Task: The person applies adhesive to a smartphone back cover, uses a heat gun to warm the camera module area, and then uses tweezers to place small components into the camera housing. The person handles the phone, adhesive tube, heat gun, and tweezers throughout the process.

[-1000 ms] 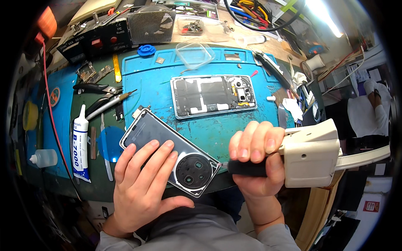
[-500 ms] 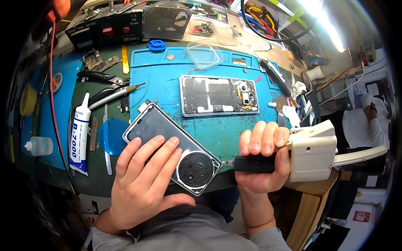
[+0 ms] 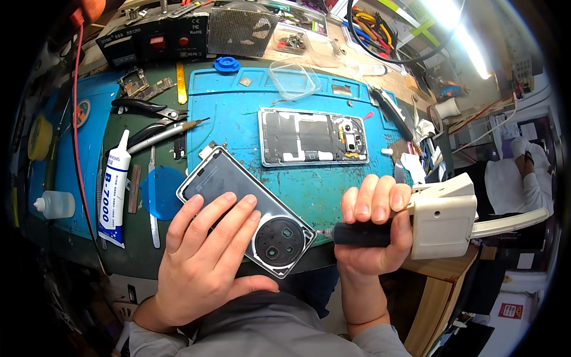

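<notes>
My left hand (image 3: 211, 253) lies with its fingers stretched flat across a phone back cover (image 3: 223, 178), inner side up. This cover has a pale frame, a dark panel and a round black camera ring (image 3: 278, 241). It lies slanted at the mat's front edge, and my thumb sits below it. My right hand (image 3: 375, 226) is closed around a dispensing gun (image 3: 443, 223) with a white body and a black barrel. Its thin tip points left, close to the cover's lower right corner; whether it touches cannot be made out. Farther back lies an opened phone (image 3: 314, 137), its inside exposed.
A white-and-blue glue tube (image 3: 114, 190), tweezers (image 3: 153, 208), pliers (image 3: 146, 110) and a small bottle (image 3: 56, 204) lie left. Behind the opened phone stands a clear plastic tray (image 3: 293, 80). A utility knife (image 3: 392, 113) lies right. Another person's arm (image 3: 535, 172) shows far right.
The view has shifted slightly, so the bench things appear a little farther right. Both hands, the back cover and the dispensing gun keep nearly the same places relative to each other.
</notes>
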{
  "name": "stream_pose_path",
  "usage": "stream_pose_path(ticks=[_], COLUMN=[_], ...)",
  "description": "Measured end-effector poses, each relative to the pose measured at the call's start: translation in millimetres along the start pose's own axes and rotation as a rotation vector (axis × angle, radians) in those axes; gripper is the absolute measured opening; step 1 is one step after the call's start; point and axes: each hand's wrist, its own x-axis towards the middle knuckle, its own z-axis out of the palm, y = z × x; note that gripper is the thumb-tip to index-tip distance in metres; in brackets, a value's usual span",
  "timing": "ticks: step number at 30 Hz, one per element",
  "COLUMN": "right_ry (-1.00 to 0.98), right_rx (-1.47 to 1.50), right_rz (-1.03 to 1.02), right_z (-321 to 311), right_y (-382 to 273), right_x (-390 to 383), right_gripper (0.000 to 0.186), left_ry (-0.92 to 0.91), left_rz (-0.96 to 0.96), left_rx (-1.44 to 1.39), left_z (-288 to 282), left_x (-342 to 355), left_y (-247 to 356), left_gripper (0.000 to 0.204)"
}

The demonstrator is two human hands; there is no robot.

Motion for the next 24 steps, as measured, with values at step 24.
stream_pose_path(ticks=[24], right_ry=[-0.011], right_rx=[0.011], right_rz=[0.005], right_z=[-0.7], right_y=[-0.2], right_x=[-0.6], right_gripper=[0.011], left_ry=[-0.002], left_rz=[-0.003], left_rx=[-0.015], left_z=[-0.6], left_x=[0.6], left_y=[0.4], left_gripper=[0.076])
